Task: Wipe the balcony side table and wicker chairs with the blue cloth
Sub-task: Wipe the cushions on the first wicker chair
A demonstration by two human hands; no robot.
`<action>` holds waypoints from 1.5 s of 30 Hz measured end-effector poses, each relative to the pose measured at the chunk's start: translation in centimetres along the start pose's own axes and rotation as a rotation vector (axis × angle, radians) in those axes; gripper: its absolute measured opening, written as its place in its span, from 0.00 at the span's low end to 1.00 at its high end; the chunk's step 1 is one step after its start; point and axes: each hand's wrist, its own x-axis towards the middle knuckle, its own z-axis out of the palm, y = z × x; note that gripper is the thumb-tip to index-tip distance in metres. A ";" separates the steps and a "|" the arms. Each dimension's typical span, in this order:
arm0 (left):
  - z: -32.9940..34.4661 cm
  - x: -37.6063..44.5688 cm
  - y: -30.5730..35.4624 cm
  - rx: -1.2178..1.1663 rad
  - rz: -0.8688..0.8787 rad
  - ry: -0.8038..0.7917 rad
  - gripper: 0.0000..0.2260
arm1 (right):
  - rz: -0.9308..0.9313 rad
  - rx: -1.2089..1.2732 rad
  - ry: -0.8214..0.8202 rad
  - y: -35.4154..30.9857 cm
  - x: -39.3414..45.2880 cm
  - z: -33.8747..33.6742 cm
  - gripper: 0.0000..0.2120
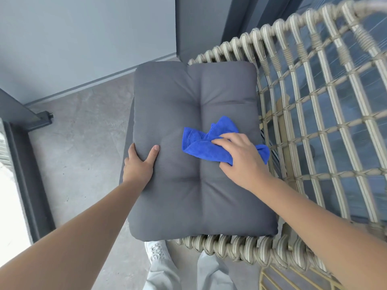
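Note:
A grey seat cushion (188,197) lies on a beige wicker chair (326,114) whose woven back curves around the right side. The blue cloth (201,145) is bunched on the cushion's right half. My right hand (240,158) presses down on the cloth and grips it. My left hand (140,162) clamps the cushion's left edge, thumb on top and fingers under the side. The side table is not in view.
Grey concrete floor (83,143) spreads to the left of the chair. A grey wall (83,38) runs behind, and a dark door frame (25,164) stands at the far left. My white shoe (156,252) and light trousers show below the cushion's front edge.

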 end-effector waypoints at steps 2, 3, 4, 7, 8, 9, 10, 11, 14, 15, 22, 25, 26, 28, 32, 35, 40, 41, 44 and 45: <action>-0.1 -0.1 0.1 -0.007 -0.004 -0.002 0.51 | -0.016 -0.028 -0.011 -0.8 -1.5 0.4 0.28; -0.1 -0.1 0.2 -0.010 -0.007 -0.003 0.52 | -0.019 -0.041 -0.024 -1.2 -2.2 0.7 0.29; -0.1 -0.2 0.2 -0.014 -0.008 -0.004 0.52 | -0.024 -0.051 -0.043 -1.6 -3.0 1.0 0.29; -0.3 -0.3 0.2 -0.034 -0.019 -0.011 0.53 | -0.082 -0.049 -0.108 -2.8 -5.4 1.3 0.29; -0.4 -0.3 0.2 -0.041 -0.021 -0.015 0.54 | -0.109 -0.037 -0.122 -3.0 -6.0 1.3 0.28; -0.5 -0.4 0.3 -0.045 -0.024 -0.017 0.56 | -0.123 -0.015 -0.126 -3.2 -6.4 1.1 0.26; -0.5 -0.3 0.3 -0.048 -0.026 -0.016 0.57 | -0.114 0.024 -0.113 -3.3 -6.4 0.7 0.25; -0.6 -0.3 0.3 -0.050 -0.031 -0.014 0.56 | -0.084 0.076 -0.087 -3.4 -6.1 0.1 0.25; -0.7 -0.2 0.2 -0.049 -0.054 -0.013 0.53 | 0.035 0.186 0.007 -3.2 -4.5 -2.4 0.26; -0.7 -0.2 0.1 -0.049 -0.056 -0.016 0.52 | 0.063 0.195 0.048 -2.9 -3.7 -3.4 0.26; -0.5 -0.1 1.1 -0.061 -0.018 -0.009 0.39 | 0.250 0.212 0.253 2.3 1.7 -5.7 0.20; -0.5 -0.2 1.3 -0.072 -0.029 -0.018 0.39 | 0.394 0.177 0.139 2.5 1.9 -2.7 0.29; -0.5 -0.1 1.3 -0.080 -0.035 -0.023 0.39 | 0.451 0.150 0.091 2.2 1.6 -1.5 0.37; -0.4 0.0 1.2 -0.103 -0.051 -0.036 0.39 | 0.522 0.149 0.082 1.8 1.4 0.0 0.50; -0.8 0.2 0.9 -0.132 -0.082 -0.065 0.41 | 0.616 0.400 0.209 2.6 2.1 -0.3 0.52; -1.5 0.6 0.7 -0.127 -0.121 -0.091 0.45 | 0.629 0.330 0.149 3.8 1.9 -0.9 0.44; -1.9 0.8 0.9 -0.119 -0.139 -0.109 0.47 | 0.707 0.353 0.065 5.2 2.4 -1.8 0.39; -1.8 0.7 0.9 -0.120 -0.143 -0.107 0.44 | 0.745 0.414 0.057 5.5 2.5 -1.9 0.40; -1.7 0.6 1.0 -0.127 -0.155 -0.108 0.39 | 0.859 0.529 0.032 5.9 2.9 -2.2 0.38; -1.7 0.7 1.1 -0.129 -0.158 -0.109 0.39 | 0.881 0.535 0.015 6.1 3.0 -2.2 0.37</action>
